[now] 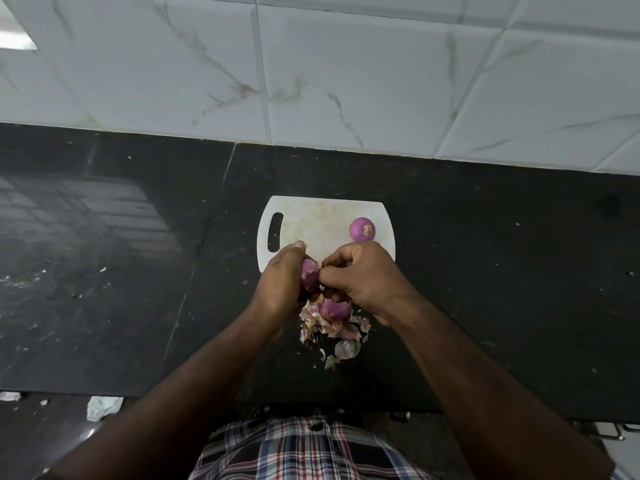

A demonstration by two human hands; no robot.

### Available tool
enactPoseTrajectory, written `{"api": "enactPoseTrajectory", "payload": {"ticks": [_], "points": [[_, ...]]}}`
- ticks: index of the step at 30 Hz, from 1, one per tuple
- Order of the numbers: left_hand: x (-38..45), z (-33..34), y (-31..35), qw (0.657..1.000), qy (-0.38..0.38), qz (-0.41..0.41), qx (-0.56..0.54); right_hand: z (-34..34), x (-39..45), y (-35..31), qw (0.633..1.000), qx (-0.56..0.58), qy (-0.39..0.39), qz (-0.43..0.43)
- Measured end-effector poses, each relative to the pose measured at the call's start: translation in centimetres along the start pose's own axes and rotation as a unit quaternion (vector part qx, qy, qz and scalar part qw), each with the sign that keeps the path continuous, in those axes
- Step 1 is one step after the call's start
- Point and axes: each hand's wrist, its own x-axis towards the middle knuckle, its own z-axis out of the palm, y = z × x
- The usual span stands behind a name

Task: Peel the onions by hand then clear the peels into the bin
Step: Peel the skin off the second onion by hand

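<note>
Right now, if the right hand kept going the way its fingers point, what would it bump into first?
The right hand points left, its fingertips already at the onion that the left hand holds. So it would likely meet that onion first, then the left hand behind it.

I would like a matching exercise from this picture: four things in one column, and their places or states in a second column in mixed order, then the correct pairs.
Column one:
1. onion in the left hand
2. peeled onion
3. pile of peels
4. right hand

Column two:
A. lies alone on the white cutting board
B. pinches skin at the held onion
C. held up, half covered by fingers
D. scattered on the dark counter near the person

Pairs: 1-C, 2-A, 3-D, 4-B
</note>
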Motion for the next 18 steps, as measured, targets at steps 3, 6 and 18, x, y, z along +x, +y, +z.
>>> {"api": "enactPoseTrajectory", "payload": {"ticks": [3, 6, 18], "points": [[-0.2, 0.2, 0.1, 1.0, 0.004, -0.002, -0.023, 0.6, 0.0, 0.3, 0.998, -0.043, 0.039, -0.022], [-0.2, 0.3, 0.3, 0.999, -0.013, -0.033, -0.04, 0.5, 0.0, 0.4, 0.998, -0.017, 0.05, -0.031], [2.4, -2.9, -1.3, 0.957, -0.093, -0.201, -0.187, -0.8, -0.8, 0.9, 0.956, -0.162, 0.176, -0.171]]}}
